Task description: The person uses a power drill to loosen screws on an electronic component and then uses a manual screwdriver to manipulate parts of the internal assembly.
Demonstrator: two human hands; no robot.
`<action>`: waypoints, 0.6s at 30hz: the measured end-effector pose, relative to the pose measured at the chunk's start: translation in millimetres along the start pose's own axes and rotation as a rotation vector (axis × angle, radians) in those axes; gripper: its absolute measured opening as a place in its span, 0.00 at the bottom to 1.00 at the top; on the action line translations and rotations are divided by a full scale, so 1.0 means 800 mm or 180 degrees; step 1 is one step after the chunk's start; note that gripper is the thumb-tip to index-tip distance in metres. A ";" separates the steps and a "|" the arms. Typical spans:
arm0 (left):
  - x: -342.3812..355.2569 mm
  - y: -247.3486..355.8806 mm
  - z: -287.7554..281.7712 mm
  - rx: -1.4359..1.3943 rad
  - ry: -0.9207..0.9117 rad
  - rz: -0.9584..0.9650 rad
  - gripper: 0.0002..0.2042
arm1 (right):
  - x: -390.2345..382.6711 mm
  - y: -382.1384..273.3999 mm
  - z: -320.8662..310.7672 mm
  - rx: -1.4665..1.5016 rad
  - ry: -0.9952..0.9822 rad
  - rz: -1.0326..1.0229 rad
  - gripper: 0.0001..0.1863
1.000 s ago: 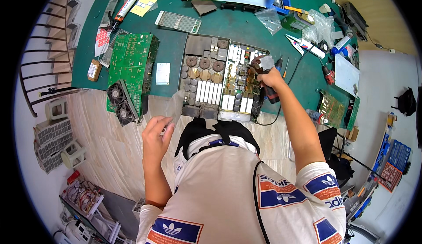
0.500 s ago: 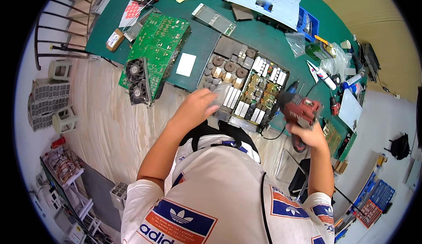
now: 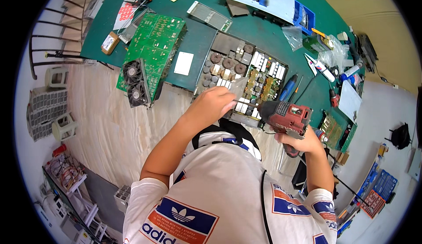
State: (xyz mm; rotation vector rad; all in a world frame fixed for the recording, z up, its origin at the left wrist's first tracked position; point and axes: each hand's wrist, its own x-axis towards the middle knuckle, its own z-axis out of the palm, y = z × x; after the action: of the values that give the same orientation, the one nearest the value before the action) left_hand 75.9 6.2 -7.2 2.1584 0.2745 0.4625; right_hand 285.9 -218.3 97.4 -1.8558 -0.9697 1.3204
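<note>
We face a broad green worktop (image 3: 198,39); on its near edge lies an open grey metal chassis (image 3: 245,120) packed with components (image 3: 227,63). A red-and-black pistol-shaped power drill (image 3: 285,115) is at the chassis's near right corner, handle wrapped in our right hand (image 3: 304,141). Our left hand (image 3: 214,103), fingers curled, pinches clear plastic film (image 3: 238,86) beside the slim dark bit (image 3: 248,104).

bright, even light | bent edges, black corners | blurred patch on pale panel (image 3: 276,3)
</note>
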 end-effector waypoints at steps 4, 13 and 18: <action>-0.009 -0.010 0.001 0.0101 -0.0099 -0.0170 0.08 | -0.002 0.004 0.003 0.0540 0.0033 0.0154 0.18; -0.045 -0.003 -0.033 0.0250 0.0054 -0.0657 0.10 | 0.089 0.091 -0.047 0.0649 0.0987 0.0570 0.21; -0.065 0.008 -0.050 0.0451 0.0113 -0.1081 0.13 | 0.192 0.182 -0.047 -0.0163 0.0822 0.1041 0.15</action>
State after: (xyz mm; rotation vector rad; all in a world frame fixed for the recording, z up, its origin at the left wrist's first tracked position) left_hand 12.2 13.0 8.0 2.1832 0.6987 0.2929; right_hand 383.9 -165.2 -86.4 -2.2287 -0.5882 1.2031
